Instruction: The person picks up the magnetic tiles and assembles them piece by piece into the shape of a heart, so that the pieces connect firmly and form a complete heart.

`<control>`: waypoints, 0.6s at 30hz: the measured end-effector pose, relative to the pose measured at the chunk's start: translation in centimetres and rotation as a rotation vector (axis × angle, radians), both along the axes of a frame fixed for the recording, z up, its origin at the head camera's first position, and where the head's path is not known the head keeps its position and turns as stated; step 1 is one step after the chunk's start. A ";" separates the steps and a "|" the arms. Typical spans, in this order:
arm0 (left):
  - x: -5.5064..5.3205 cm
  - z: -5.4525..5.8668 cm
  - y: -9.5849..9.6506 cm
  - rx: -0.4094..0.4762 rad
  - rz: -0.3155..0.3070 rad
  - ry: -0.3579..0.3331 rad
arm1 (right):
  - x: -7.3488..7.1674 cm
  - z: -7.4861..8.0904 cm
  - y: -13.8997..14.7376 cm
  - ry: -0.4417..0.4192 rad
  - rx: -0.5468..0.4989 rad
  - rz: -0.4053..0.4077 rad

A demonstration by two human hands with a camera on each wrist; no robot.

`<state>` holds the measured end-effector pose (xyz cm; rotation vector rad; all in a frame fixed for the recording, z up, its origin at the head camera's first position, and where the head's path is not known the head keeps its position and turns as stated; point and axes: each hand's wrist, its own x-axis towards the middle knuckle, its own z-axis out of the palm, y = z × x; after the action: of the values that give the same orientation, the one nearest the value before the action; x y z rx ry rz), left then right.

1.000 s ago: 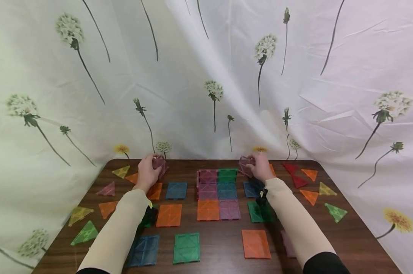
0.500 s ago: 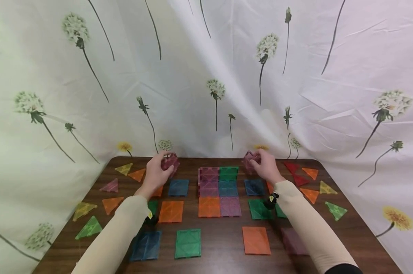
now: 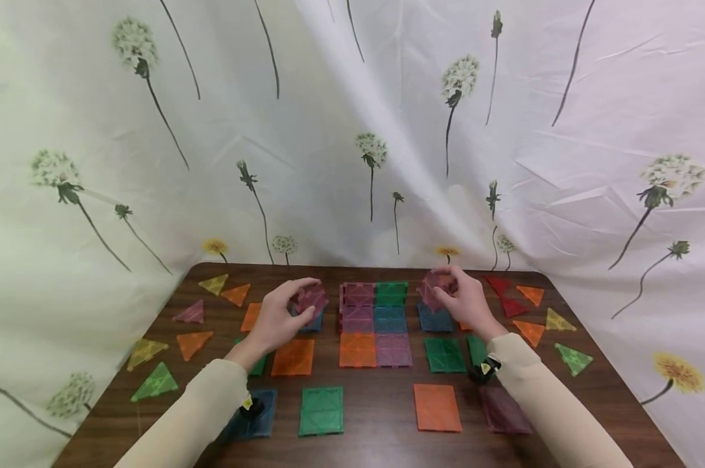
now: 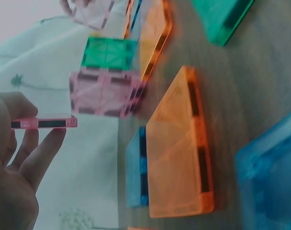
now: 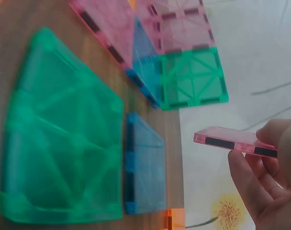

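In the head view my left hand (image 3: 277, 317) pinches a pink square magnetic tile (image 3: 314, 298) above a blue tile. My right hand (image 3: 470, 303) pinches another pink magnetic tile (image 3: 429, 292) on the other side. Both held tiles are seen edge-on in the wrist views, between thumb and fingers. Between the hands lies a block of joined tiles: flat orange (image 3: 357, 350), purple and blue (image 3: 390, 320) squares. Along its back edge stand a pink tile and a green tile (image 3: 391, 294); another pink tile stands at its left side. Neither held tile touches this block.
Loose square tiles lie on both sides and in front, among them a green one (image 3: 321, 411) and an orange one (image 3: 437, 408). Several triangle tiles lie near the left and right table edges, such as a yellow triangle (image 3: 559, 320). A flowered cloth (image 3: 329, 162) hangs behind the table.
Both hands have come away from the table's back edge, each carrying its pink tile. The left hand moved right and nearer; the right hand moved slightly right and nearer. The block is unchanged.
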<state>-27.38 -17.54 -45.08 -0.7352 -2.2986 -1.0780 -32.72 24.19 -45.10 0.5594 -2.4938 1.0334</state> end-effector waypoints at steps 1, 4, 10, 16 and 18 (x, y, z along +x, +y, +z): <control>0.3 -0.1 0.2 -0.002 -0.012 -0.001 | 0.3 -0.1 -0.1 -0.003 0.002 0.015; 1.0 -0.4 0.7 -0.022 -0.041 -0.008 | 0.9 -0.6 -0.6 -0.009 0.010 0.049; 2.0 -1.1 1.9 -0.056 -0.079 -0.057 | 1.8 -1.3 -2.3 -0.003 0.032 0.128; 2.3 -1.8 2.5 -0.064 -0.056 -0.059 | 1.8 -1.9 -4.1 0.021 0.075 0.148; 2.4 -1.9 2.5 -0.065 -0.044 -0.062 | 1.7 -2.0 -4.5 0.014 0.093 0.133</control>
<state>-25.00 -15.00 -46.97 -0.7914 -2.3906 -1.0636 -31.05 19.70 -47.10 0.7663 -2.5315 0.9610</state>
